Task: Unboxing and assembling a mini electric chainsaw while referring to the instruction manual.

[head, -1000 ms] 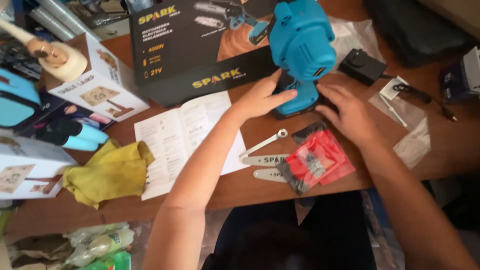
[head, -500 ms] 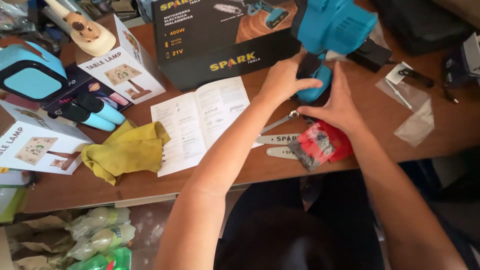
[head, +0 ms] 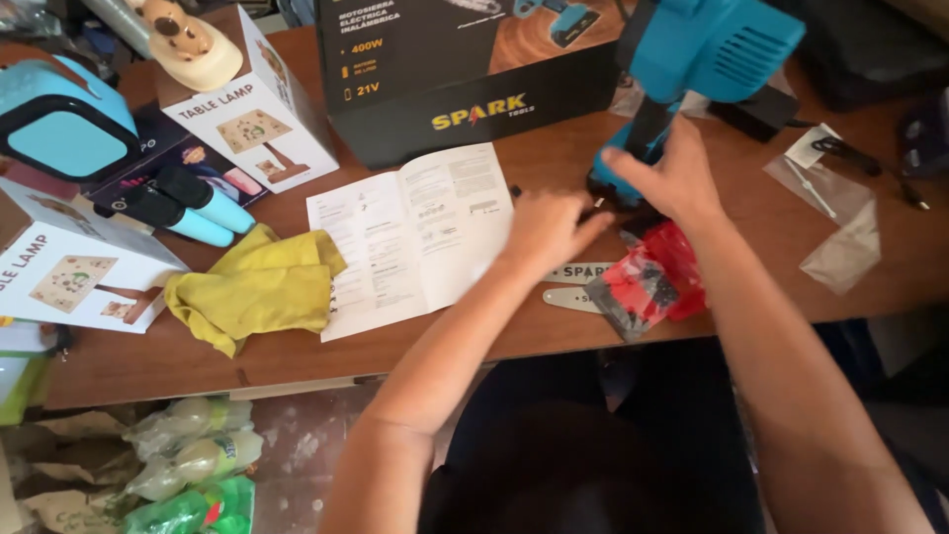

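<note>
A blue cordless power tool (head: 714,44) stands tilted on the wooden table (head: 554,163), its body high at the top right. My right hand (head: 664,180) grips its lower handle. My left hand (head: 550,230) is just left of the tool's black lower end, fingers curled toward it; motion blur hides whether it grips anything. Below the hands lie a red-and-black plastic packet (head: 660,279) and two flat metal guide bars (head: 573,285), partly covered by my left hand and forearm.
An open paper manual (head: 410,232) lies left of my hands, a yellow cloth (head: 259,287) beside it. A big black box (head: 465,79) stands behind. White lamp boxes (head: 252,124), teal gadgets (head: 59,124) and clear plastic bags (head: 840,237) crowd the table's sides.
The tool has been raised from lying flat to standing more upright. My left hand has slid off its body down toward its base, while my right hand has shifted onto the handle.
</note>
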